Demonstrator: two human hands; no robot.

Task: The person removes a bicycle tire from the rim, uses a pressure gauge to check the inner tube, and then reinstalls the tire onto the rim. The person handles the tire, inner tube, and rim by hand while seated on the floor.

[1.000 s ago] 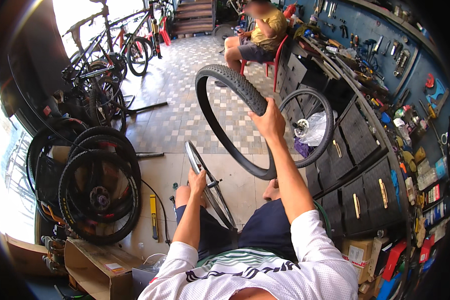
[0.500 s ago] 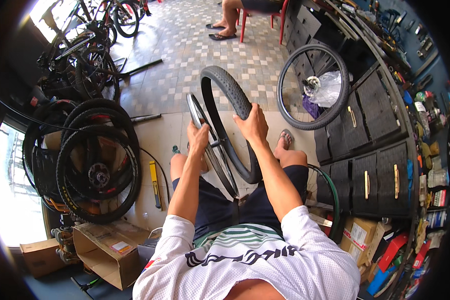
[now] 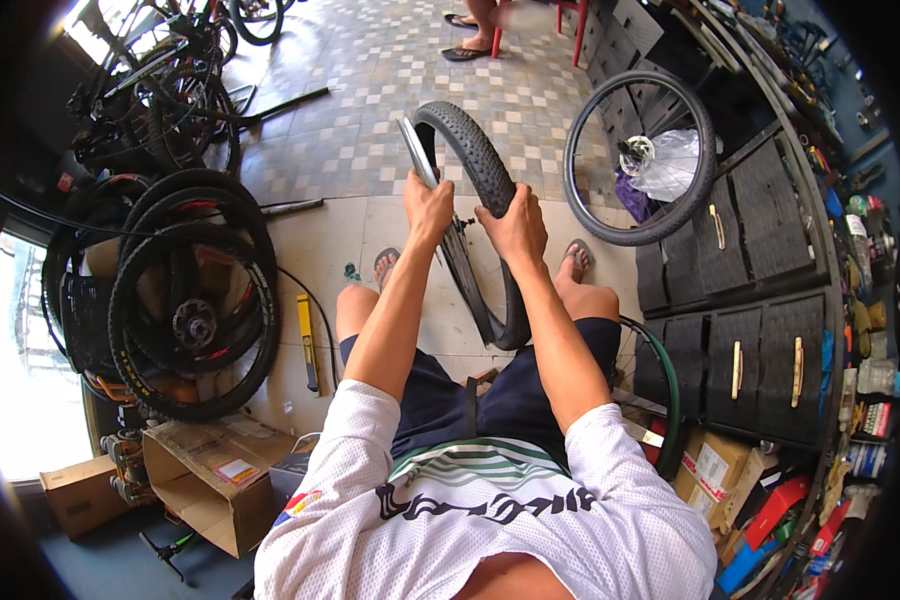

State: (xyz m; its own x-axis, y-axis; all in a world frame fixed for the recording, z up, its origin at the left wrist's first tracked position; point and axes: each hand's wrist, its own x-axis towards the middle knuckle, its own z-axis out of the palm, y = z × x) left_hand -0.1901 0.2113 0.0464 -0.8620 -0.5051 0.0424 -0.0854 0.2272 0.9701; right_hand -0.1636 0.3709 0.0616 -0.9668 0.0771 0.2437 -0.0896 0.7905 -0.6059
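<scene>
A silver bicycle wheel [image 3: 415, 149] stands upright between my knees, seen nearly edge-on, its hub showing beside my left hand. My left hand [image 3: 429, 207] is closed round its rim. Just to the right, my right hand [image 3: 514, 228] grips a black knobby tire [image 3: 473, 148], thumb on the inner side and fingers over the tread. Wheel and tire stand side by side; low down, above my shorts, the two come together. Whether the rim sits inside the tire there I cannot tell.
Several tired wheels [image 3: 260, 215] lean in a stack at left, near an open cardboard box [image 3: 185, 490]. A yellow tool [image 3: 307, 340] lies on the floor. Another wheel [image 3: 705, 170] leans on black drawers [image 3: 760, 360] at right. A seated person's feet [image 3: 467, 50] show ahead.
Both hands have moved slightly right. The wheel has shifted right and up toward the tire, narrowing the gap between them.
</scene>
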